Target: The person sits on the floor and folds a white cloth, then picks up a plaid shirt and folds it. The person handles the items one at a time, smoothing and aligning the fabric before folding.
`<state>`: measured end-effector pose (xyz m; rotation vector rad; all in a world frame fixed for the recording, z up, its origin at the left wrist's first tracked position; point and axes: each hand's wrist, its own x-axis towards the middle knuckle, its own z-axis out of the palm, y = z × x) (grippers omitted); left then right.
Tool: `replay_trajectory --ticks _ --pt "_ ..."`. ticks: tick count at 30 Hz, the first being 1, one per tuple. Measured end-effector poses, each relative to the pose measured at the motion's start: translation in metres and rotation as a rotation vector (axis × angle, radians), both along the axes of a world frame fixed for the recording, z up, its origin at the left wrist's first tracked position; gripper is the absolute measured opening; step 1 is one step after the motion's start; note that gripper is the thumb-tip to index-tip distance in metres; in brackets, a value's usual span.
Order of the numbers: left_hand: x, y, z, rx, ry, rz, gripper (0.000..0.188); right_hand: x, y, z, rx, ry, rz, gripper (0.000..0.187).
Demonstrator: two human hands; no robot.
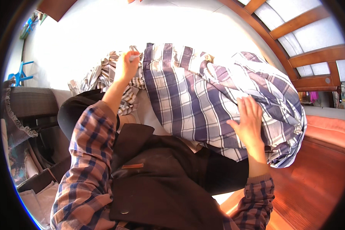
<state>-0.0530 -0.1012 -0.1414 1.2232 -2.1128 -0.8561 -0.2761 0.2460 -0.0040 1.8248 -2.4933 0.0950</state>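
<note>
A large plaid cloth [191, 103] in dark purple-blue and white lies spread across my lap and bunches into folds at the right. My right hand [250, 120] rests flat on it, fingers stretched and thumb apart. At the cloth's far left edge my left hand [127, 68] is closed in a pinch, with a small whitish thing showing at the fingertips, too small and bright to name. Below and beside that hand lies a crumpled brown-and-white checked cloth [103, 74]. A dark brown apron [165, 184] covers my front.
A wooden bench with slatted back [306, 19] and orange cushion [329, 130] stands at the right, by reddish wood [314, 184]. At the left are a dark padded seat [32, 101] and a small blue stool [21, 74]. Strong sunlight washes out the far floor.
</note>
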Motion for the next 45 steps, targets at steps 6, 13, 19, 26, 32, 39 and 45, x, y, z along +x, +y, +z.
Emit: replay_trajectory --ticks 6,13,19,26,32,39,45 --pt "0.017 0.054 -0.036 -0.071 -0.071 -0.153 0.016 -0.006 0.014 -0.003 -0.039 -0.393 -0.111 0.019" --pt "0.019 0.074 -0.061 0.015 -0.18 -0.228 0.018 -0.046 0.13 0.078 -1.364 -1.01 -0.685 0.032" --pt "-0.011 0.098 -0.05 0.065 -0.153 -0.389 0.019 -0.16 0.276 0.098 -1.47 -0.753 -1.553 0.047" --pt "-0.001 0.122 -0.076 0.22 -0.114 -0.538 0.028 -0.118 0.236 0.076 -1.102 -0.17 -1.165 0.044" --pt "-0.043 0.183 -0.059 0.693 0.229 -0.5 0.047 0.001 0.047 0.067 -0.212 0.118 -0.272 0.066" --pt "-0.047 0.189 -0.1 0.815 0.014 -0.46 0.037 -0.105 0.1 -0.009 -0.193 -0.095 -0.438 0.012" --pt "-0.005 0.165 -0.169 0.63 -0.219 -0.409 0.033 -0.151 0.141 -0.068 -0.424 -0.151 -0.725 0.016"
